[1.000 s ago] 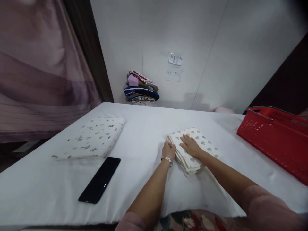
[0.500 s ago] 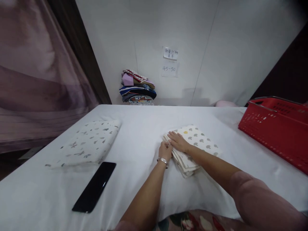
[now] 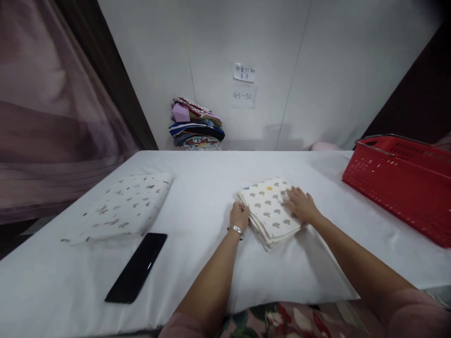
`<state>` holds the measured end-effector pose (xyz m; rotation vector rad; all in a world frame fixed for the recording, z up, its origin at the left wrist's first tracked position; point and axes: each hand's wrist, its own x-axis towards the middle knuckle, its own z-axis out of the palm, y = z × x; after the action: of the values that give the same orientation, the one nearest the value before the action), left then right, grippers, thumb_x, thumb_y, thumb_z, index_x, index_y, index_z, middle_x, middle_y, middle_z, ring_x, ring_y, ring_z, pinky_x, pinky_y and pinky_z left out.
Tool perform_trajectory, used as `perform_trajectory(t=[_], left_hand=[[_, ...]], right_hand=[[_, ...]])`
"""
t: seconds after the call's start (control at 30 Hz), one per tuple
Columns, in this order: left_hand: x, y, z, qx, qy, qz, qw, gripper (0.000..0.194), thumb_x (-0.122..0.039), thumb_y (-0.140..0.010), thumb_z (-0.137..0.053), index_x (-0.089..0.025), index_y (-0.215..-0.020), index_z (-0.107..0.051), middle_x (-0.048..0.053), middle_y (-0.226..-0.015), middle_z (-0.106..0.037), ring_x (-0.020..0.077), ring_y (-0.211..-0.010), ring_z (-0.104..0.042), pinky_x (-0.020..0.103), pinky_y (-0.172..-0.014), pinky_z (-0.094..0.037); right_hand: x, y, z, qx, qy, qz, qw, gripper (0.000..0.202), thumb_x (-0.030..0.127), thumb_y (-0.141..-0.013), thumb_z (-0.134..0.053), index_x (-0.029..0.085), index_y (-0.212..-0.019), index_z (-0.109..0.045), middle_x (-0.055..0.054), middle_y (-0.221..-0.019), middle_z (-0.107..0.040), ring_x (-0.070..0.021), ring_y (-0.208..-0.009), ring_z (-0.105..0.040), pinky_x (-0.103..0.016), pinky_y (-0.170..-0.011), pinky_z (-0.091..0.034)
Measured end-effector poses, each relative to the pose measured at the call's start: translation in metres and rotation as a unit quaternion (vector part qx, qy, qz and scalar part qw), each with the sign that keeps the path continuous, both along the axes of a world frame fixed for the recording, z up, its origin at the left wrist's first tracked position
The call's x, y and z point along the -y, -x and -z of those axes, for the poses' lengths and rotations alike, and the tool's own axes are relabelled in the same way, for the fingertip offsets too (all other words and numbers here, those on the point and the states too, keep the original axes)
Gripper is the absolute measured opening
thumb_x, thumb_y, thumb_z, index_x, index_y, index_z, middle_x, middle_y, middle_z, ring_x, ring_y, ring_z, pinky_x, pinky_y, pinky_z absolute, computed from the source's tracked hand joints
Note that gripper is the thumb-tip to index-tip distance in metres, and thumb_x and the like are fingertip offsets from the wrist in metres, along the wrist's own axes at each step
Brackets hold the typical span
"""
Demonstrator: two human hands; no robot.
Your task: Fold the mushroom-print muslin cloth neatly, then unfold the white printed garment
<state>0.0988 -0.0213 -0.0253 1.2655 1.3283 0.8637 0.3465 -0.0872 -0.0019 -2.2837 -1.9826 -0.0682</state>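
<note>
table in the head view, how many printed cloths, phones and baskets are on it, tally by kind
Printed cloths: 2 (left cloth, right cloth)
Phone: 1
Basket: 1
Total: 4

The person's left arm is slanting forward and inward, and I'm seeing the left hand curling, its fingers bending in close to the thumb. The right arm is angling in from the other side; the right hand is spreading open, palm facing down, fingertips blurring, well apart from its partner.
</note>
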Motion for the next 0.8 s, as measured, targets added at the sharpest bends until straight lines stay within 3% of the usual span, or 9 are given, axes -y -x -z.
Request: perform_trajectory(t=[0.1, 0.2, 0.33, 0.47, 0.57, 0.67, 0.8], left_hand=[[0.001, 0.000, 0.001, -0.007, -0.009, 0.000, 1.000, 0.016, -0.023, -0.078, -0.059, -0.021, -0.088, -0.046, -0.005, -0.061, -0.054, 0.0090, -0.043, -0.051, 0.019, -0.040, -0.043], [0.001, 0.000, 0.000, -0.015, -0.007, -0.001, 1.000, 0.018, -0.024, -0.078, -0.060, -0.020, -0.090, -0.047, -0.004, -0.063, -0.056, 0.0087, -0.042, -0.051, 0.019, -0.041, -0.044], [0.003, 0.000, -0.002, -0.020, -0.007, -0.009, 1.000, 0.020, -0.027, -0.078, -0.063, -0.021, -0.090, -0.048, -0.004, -0.065, -0.057, 0.0090, -0.044, -0.052, 0.020, -0.043, -0.045], [0.006, 0.001, -0.003, 0.017, -0.018, -0.006, 1.000, 0.022, -0.029, -0.078, -0.064, -0.020, -0.089, -0.048, -0.004, -0.065, -0.057, 0.0082, -0.044, -0.052, 0.019, -0.041, -0.044], [0.010, 0.002, -0.004, 0.048, -0.004, -0.013, 0.999, 0.023, -0.030, -0.079, -0.064, -0.019, -0.093, -0.049, -0.004, -0.064, -0.058, 0.0081, -0.045, -0.054, 0.019, -0.043, -0.047], [0.019, 0.003, -0.008, 0.090, 0.054, -0.039, 0.994, 0.029, -0.028, -0.079, -0.065, -0.018, -0.100, -0.049, -0.002, -0.071, -0.062, 0.0092, -0.050, -0.058, 0.022, -0.048, -0.051], [0.045, 0.003, -0.014, 0.158, 0.089, -0.051, 0.982, 0.042, -0.017, -0.077, -0.065, -0.016, -0.114, -0.045, 0.007, -0.100, -0.065, 0.0093, -0.060, -0.063, 0.022, -0.053, -0.054]], right_hand=[[0.007, -0.021, 0.012, -0.020, -0.007, -0.011, 1.000, 0.043, 0.038, -0.089, -0.041, 0.030, -0.131, -0.047, -0.008, -0.142, -0.041, -0.0275, -0.133, -0.032, -0.051, -0.102, -0.033], [0.007, -0.035, 0.018, -0.070, -0.001, 0.026, 0.997, 0.047, 0.044, -0.089, -0.037, 0.024, -0.131, -0.047, -0.009, -0.141, -0.042, -0.0255, -0.132, -0.035, -0.044, -0.103, -0.035], [0.015, -0.044, 0.014, -0.112, 0.006, 0.115, 0.987, 0.059, 0.050, -0.088, -0.033, 0.013, -0.132, -0.047, -0.014, -0.136, -0.048, -0.0267, -0.125, -0.044, -0.039, -0.102, -0.037], [0.032, -0.041, 0.007, -0.120, -0.023, 0.121, 0.985, 0.059, 0.052, -0.088, -0.033, 0.013, -0.129, -0.050, -0.014, -0.128, -0.055, -0.0274, -0.119, -0.050, -0.040, -0.099, -0.039], [0.046, -0.026, 0.002, -0.090, -0.102, 0.084, 0.987, 0.052, 0.048, -0.088, -0.034, 0.016, -0.124, -0.055, -0.012, -0.128, -0.055, -0.0277, -0.120, -0.048, -0.043, -0.101, -0.037], [0.063, 0.004, -0.001, -0.125, -0.184, -0.015, 0.975, 0.044, 0.044, -0.088, -0.037, 0.021, -0.117, -0.060, -0.010, -0.125, -0.057, -0.0251, -0.119, -0.048, -0.043, -0.101, -0.038], [0.087, 0.049, 0.000, -0.205, -0.182, -0.135, 0.952, 0.035, 0.042, -0.087, -0.042, 0.026, -0.110, -0.063, -0.008, -0.113, -0.064, -0.0246, -0.112, -0.053, -0.046, -0.096, -0.042]])
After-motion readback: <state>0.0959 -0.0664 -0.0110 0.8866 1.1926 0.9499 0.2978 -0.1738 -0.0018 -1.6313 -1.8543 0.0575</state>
